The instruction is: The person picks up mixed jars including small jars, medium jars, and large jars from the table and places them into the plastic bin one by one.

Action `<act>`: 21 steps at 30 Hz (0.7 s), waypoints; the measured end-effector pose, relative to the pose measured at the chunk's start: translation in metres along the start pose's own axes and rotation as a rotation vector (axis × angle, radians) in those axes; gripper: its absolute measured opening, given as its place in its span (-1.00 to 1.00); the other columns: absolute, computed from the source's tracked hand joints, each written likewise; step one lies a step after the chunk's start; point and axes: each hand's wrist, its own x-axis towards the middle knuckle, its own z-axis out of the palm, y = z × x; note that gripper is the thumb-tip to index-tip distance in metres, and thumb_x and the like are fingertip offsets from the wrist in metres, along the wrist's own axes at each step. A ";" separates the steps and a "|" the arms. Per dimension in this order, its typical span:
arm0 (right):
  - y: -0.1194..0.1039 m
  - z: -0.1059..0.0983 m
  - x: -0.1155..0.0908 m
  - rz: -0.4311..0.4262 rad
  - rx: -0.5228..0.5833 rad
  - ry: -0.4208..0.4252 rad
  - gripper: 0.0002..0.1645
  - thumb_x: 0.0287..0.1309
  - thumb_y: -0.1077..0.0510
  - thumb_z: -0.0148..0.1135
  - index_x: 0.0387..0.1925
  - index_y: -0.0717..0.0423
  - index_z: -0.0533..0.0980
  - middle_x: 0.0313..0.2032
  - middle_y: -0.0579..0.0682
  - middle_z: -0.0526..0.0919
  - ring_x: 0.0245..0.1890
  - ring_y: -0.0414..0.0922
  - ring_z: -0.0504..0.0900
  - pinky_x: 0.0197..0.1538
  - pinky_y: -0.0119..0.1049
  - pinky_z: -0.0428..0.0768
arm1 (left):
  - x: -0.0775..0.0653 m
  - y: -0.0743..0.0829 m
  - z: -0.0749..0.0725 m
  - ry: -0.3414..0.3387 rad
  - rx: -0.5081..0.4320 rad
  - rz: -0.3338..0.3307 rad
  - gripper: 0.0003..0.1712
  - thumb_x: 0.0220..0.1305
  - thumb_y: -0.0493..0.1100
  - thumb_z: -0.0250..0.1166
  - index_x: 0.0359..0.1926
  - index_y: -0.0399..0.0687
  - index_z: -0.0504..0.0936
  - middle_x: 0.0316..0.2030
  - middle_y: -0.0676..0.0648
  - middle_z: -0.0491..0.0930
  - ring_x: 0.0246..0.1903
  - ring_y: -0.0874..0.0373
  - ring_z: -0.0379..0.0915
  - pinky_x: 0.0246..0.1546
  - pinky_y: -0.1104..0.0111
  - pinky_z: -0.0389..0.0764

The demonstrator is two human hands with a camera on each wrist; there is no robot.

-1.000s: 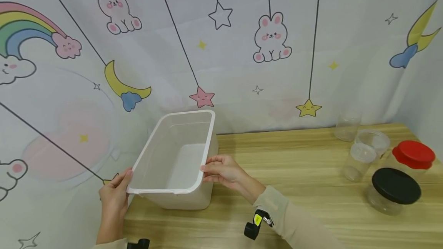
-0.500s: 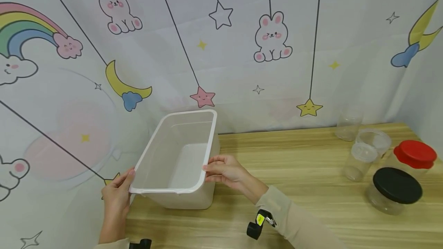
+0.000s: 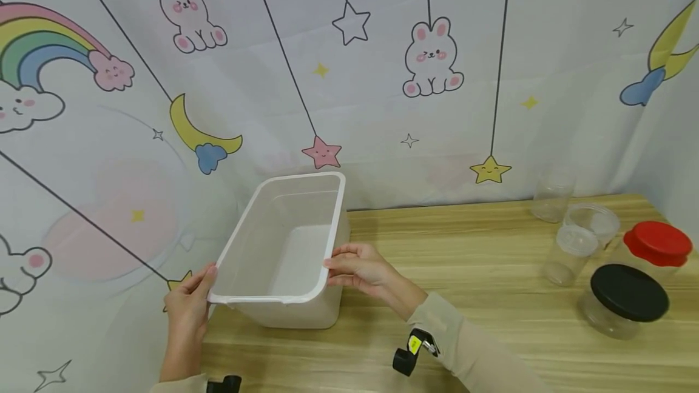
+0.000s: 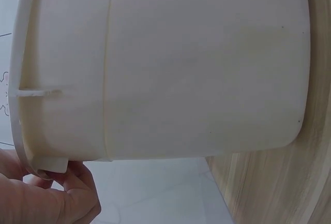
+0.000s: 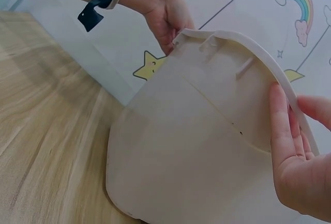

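A white plastic bin [image 3: 327,314] with nothing inside stands at the back left of the wooden table in the head view. My left hand [image 3: 187,305] grips its front left corner, fingers and thumb round the rim. On the right side my right hand [image 3: 368,275] pinches the rim, thumb over the edge and fingers against the outer wall. In the left wrist view the bin's outer wall [image 4: 207,69] fills most of the picture. The right wrist view shows both hands on the rim, with the bin's base close at the tabletop.
On the right of the wooden table [image 3: 437,247] are a jar with a black lid [image 3: 629,293], a jar with a red lid [image 3: 658,243], and clear containers [image 3: 570,253]. A printed cloth [image 3: 371,108] with rabbits and stars hangs behind and on the left.
The view has shifted slightly, so everything sits a little differently in the picture. Both hands keep the same hold on the bin, which stays in its place.
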 end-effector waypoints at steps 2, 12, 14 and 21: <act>0.000 0.000 -0.001 0.003 0.003 -0.003 -0.86 0.26 0.51 0.11 -0.24 0.28 0.47 -0.40 0.09 0.66 -0.41 -0.10 0.68 -0.26 -0.27 0.71 | -0.001 0.000 0.000 -0.002 -0.006 -0.004 -0.72 0.31 -0.28 0.33 -0.47 0.20 0.75 -0.43 0.24 0.67 -0.35 0.41 0.59 -0.31 0.57 0.61; -0.002 -0.002 -0.002 -0.001 0.007 -0.012 -0.86 0.24 0.50 0.13 -0.24 0.27 0.47 -0.40 0.09 0.66 -0.41 -0.10 0.68 -0.26 -0.27 0.71 | -0.002 0.000 0.001 -0.007 0.020 -0.001 -0.65 0.32 -0.28 0.32 -0.54 0.26 0.73 -0.47 0.22 0.66 -0.38 0.40 0.59 -0.32 0.57 0.62; -0.001 -0.003 -0.003 -0.002 0.008 -0.010 -0.86 0.24 0.50 0.13 -0.25 0.27 0.47 -0.40 0.09 0.66 -0.41 -0.09 0.69 -0.26 -0.27 0.71 | -0.001 0.000 0.001 -0.005 0.019 -0.001 -0.65 0.32 -0.28 0.32 -0.54 0.26 0.73 -0.47 0.22 0.66 -0.38 0.40 0.59 -0.32 0.57 0.62; -0.001 -0.003 -0.004 0.002 0.002 -0.002 -0.86 0.25 0.50 0.13 -0.25 0.27 0.47 -0.39 0.08 0.66 -0.41 -0.10 0.68 -0.25 -0.26 0.71 | -0.002 -0.002 0.001 -0.020 0.042 -0.006 -0.67 0.33 -0.24 0.32 -0.52 0.29 0.71 -0.43 0.25 0.66 -0.33 0.41 0.58 -0.28 0.57 0.61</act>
